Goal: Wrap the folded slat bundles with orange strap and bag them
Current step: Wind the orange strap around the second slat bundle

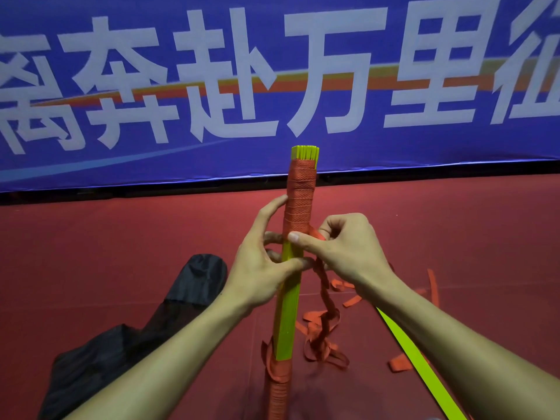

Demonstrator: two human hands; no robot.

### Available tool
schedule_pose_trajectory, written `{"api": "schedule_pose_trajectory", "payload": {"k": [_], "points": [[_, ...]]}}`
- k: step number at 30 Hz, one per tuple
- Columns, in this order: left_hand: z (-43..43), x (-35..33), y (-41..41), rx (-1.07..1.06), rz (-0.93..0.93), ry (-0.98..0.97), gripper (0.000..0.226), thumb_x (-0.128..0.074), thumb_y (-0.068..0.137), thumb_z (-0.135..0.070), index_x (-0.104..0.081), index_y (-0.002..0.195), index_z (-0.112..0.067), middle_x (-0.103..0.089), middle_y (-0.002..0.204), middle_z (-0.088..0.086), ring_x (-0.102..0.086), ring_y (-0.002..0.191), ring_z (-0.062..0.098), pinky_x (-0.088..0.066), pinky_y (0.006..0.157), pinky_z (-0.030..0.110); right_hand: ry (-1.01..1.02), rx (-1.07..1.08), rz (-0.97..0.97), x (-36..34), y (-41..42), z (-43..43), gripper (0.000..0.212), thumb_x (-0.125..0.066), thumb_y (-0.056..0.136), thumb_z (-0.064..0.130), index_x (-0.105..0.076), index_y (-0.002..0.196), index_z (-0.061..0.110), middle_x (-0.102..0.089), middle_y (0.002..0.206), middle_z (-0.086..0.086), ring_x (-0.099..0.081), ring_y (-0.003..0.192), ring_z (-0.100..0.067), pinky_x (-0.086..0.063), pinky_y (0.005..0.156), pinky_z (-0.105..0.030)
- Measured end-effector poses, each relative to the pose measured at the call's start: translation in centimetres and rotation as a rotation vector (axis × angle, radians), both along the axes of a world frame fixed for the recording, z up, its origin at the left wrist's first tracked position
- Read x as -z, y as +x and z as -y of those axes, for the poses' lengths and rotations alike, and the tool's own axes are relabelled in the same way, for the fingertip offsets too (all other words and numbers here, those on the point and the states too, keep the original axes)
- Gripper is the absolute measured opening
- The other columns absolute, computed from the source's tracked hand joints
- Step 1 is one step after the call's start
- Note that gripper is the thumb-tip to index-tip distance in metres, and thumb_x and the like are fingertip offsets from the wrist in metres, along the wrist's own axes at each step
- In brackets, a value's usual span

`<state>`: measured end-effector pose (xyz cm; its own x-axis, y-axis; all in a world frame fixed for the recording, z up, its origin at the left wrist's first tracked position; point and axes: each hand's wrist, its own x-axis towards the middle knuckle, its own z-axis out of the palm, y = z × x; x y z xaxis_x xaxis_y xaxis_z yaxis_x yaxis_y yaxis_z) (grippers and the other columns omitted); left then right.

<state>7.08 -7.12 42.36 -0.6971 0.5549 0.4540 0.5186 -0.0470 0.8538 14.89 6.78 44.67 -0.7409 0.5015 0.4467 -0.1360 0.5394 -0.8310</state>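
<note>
**Bundle** (287,316): yellow-green slats, upright at centre, rising from the 6 o'clock edge.
**Strap** (300,204): orange, wound tight over the top stretch, with slat ends bare above it. A second wound band sits at the foot, with bare slats between.
**Left hand** (260,268): grips the bare middle from 9 o'clock, thumb across the front, forefinger straight up along the winding, other fingers curled behind.
**Right hand** (348,250): at the bundle's 3 o'clock. Thumb tip presses the winding's lower edge; curled fingers pinch the strap just beside the bundle.
**Strap tail**: hangs twisted below the right hand, looped loosely on the floor at 5 o'clock.
**Slat** (424,371): single, flat, passing under the right forearm at 4 o'clock.
**Bag** (136,328): black, crumpled, at 8 o'clock, partly behind the left forearm.
**Floor** (454,222): red matting.
**Banner** (272,153): blue with large white characters, across 12 o'clock beyond the floor.
</note>
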Motion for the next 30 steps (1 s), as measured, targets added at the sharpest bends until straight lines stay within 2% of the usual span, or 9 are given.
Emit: {"api": "schedule_pose_trajectory", "payload": {"k": [2,5,8,14,18,21,23,27,30], "points": [[0.0,0.0,0.1,0.033,0.01,0.023,0.098,-0.086,0.071,-0.002,-0.04,0.14,-0.054,-0.071,0.101,0.002,-0.057,0.068,0.018,-0.06,0.07,0.036,0.013,-0.023,-0.009,-0.1,0.0,-0.2,0.05,-0.087,0.066,0.04,-0.046,0.052,0.015,-0.048,0.043,0.003,-0.046,0.045,-0.016,-0.039,0.048,-0.033],[0.2,-0.1,0.1,0.118,0.078,0.048,0.093,-0.081,0.076,0.002,-0.039,0.143,-0.047,-0.072,0.106,0.006,-0.066,0.084,0.016,-0.055,0.076,0.024,-0.007,-0.088,-0.022,-0.3,0.0,-0.2,0.049,-0.086,0.064,0.041,-0.047,0.054,0.013,-0.054,0.044,-0.002,-0.055,0.045,-0.025,-0.048,0.05,-0.04],[0.6,-0.3,0.1,0.216,0.155,0.037,0.095,-0.075,0.071,0.003,-0.042,0.139,-0.054,-0.069,0.113,0.009,-0.065,0.087,0.016,-0.056,0.078,0.029,-0.048,-0.114,-0.036,-0.3,0.3,-0.3,0.045,-0.086,0.069,0.032,-0.047,0.057,0.013,-0.053,0.043,0.001,-0.065,0.052,-0.035,-0.053,0.055,-0.05],[0.4,-0.8,0.3,0.134,0.208,0.064,0.1,-0.079,0.071,0.015,-0.04,0.136,-0.051,-0.068,0.109,0.016,-0.072,0.086,0.029,-0.06,0.071,0.038,-0.036,-0.089,-0.03,-0.2,0.2,-0.5,0.049,-0.077,0.069,0.049,-0.043,0.055,0.017,-0.044,0.043,0.007,-0.049,0.044,-0.015,-0.054,0.055,-0.049],[0.2,-0.4,0.3,0.085,0.181,0.076,0.098,-0.081,0.072,0.011,-0.039,0.132,-0.053,-0.071,0.113,0.009,-0.069,0.104,0.028,-0.061,0.071,0.036,-0.163,-0.138,-0.091,-0.5,0.2,0.3,0.043,-0.073,0.085,0.017,-0.043,0.055,0.011,-0.05,0.053,-0.008,-0.05,0.049,-0.017,-0.054,0.049,-0.034],[0.3,-0.7,0.3,0.114,0.158,0.086,0.097,-0.08,0.073,0.011,-0.04,0.134,-0.053,-0.073,0.112,-0.004,-0.065,0.112,0.021,-0.06,0.077,0.032,-0.293,-0.291,-0.141,-0.5,0.2,0.1,0.038,-0.069,0.088,0.007,-0.043,0.06,0.007,-0.047,0.048,0.0,-0.046,0.047,-0.016,-0.051,0.048,-0.03],[0.4,-0.9,0.3,0.112,0.153,0.081,0.099,-0.079,0.073,0.012,-0.039,0.14,-0.049,-0.073,0.112,-0.002,-0.067,0.109,0.016,-0.058,0.077,0.029,-0.311,-0.333,-0.154,-0.5,0.3,-0.2,0.035,-0.07,0.086,0.004,-0.043,0.063,0.007,-0.05,0.05,0.002,-0.047,0.045,-0.016,-0.048,0.049,-0.029],[0.8,-0.9,0.4,0.107,0.157,0.053,0.101,-0.078,0.072,0.015,-0.038,0.148,-0.037,-0.067,0.119,0.007,-0.071,0.094,0.005,-0.059,0.074,0.027,-0.35,-0.338,-0.099,-0.5,0.6,-0.4,0.026,-0.074,0.08,-0.002,-0.05,0.074,0.008,-0.064,0.081,-0.015,-0.059,0.059,-0.014,-0.052,0.052,-0.027],[1.0,-0.9,0.3,0.077,0.147,0.049,0.101,-0.079,0.071,0.015,-0.038,0.149,-0.035,-0.066,0.119,0.01,-0.07,0.084,0.0,-0.058,0.072,0.024,-0.348,-0.301,-0.048,-0.4,0.6,-0.6,0.023,-0.076,0.078,-0.003,-0.055,0.081,0.006,-0.059,0.074,-0.017,-0.055,0.052,-0.012,-0.051,0.049,-0.027]]}}
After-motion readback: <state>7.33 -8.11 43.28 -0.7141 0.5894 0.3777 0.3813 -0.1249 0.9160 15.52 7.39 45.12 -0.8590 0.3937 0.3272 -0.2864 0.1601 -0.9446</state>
